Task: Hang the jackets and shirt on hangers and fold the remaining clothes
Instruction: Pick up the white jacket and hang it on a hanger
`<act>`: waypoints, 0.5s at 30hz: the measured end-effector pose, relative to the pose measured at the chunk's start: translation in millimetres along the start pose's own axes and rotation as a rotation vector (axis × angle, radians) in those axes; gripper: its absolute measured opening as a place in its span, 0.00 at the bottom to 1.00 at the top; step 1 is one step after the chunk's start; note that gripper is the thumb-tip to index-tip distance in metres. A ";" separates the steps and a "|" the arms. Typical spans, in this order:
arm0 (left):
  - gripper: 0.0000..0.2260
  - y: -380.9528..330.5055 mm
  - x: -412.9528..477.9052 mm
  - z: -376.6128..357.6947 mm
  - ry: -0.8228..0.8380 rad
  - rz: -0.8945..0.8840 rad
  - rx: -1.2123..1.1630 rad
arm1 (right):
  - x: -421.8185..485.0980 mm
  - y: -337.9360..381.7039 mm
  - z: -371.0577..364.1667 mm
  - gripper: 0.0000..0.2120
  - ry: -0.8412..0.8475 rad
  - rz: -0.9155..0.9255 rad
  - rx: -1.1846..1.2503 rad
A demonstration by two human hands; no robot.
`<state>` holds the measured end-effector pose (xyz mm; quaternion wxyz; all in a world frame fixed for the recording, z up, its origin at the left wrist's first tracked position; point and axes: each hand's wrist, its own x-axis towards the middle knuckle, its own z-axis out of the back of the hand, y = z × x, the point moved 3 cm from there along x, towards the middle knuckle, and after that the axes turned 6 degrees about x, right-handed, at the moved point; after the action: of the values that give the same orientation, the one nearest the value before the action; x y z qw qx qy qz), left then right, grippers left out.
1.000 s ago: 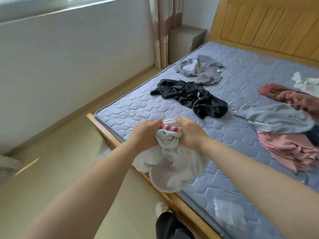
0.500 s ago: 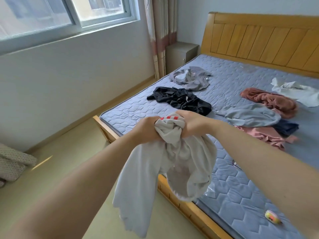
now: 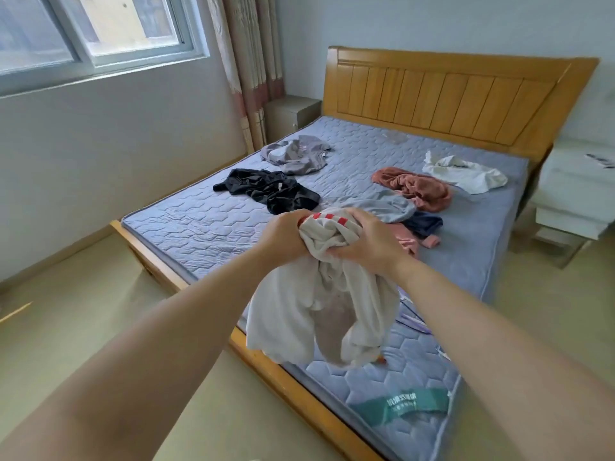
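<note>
Since half a second ago our view has tilted up, so the whole wooden headboard now shows. The long tail of cloth that trailed low on the left has drawn up shorter.

We hold a white garment with a red-striped edge in front of us, over the foot of the bed. Our left hand is clenched round the bunched top at its 9 o'clock side. Our right hand grips it at 3 o'clock, fingers curled into the cloth. The hands are close together, and the rest of the garment hangs below them in loose folds.

Other clothes lie on the blue quilted mattress beyond our hands:

- At 11 o'clock, a black garment, with a grey garment farther on.
- At 1 o'clock, a pale blue garment just beyond our right hand, touching a rust-coloured garment.
- Farther at 1 o'clock, a white shirt near the headboard.
- At 3 o'clock, a navy garment and a pink garment, partly hidden behind our right hand.

A green label lies on the mattress at 5 o'clock.
</note>
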<state>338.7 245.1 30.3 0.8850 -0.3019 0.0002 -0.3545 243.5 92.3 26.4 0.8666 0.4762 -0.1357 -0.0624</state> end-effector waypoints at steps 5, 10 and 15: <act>0.17 -98.7 0.4 -64.0 -0.036 -0.048 -0.033 | -65.0 -28.2 89.3 0.27 -0.227 0.168 -0.156; 0.18 -185.0 35.9 -119.8 -0.039 -0.101 -0.068 | -87.7 -71.9 176.9 0.26 -0.374 0.131 -0.230; 0.17 -252.6 84.8 -182.9 -0.004 -0.223 -0.032 | -97.5 -128.0 259.0 0.31 -0.403 -0.002 -0.187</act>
<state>204.5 -48.9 33.8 0.8351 -0.3147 -0.0298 -0.4502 76.7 -162.9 33.5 0.8623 0.3718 -0.2991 -0.1694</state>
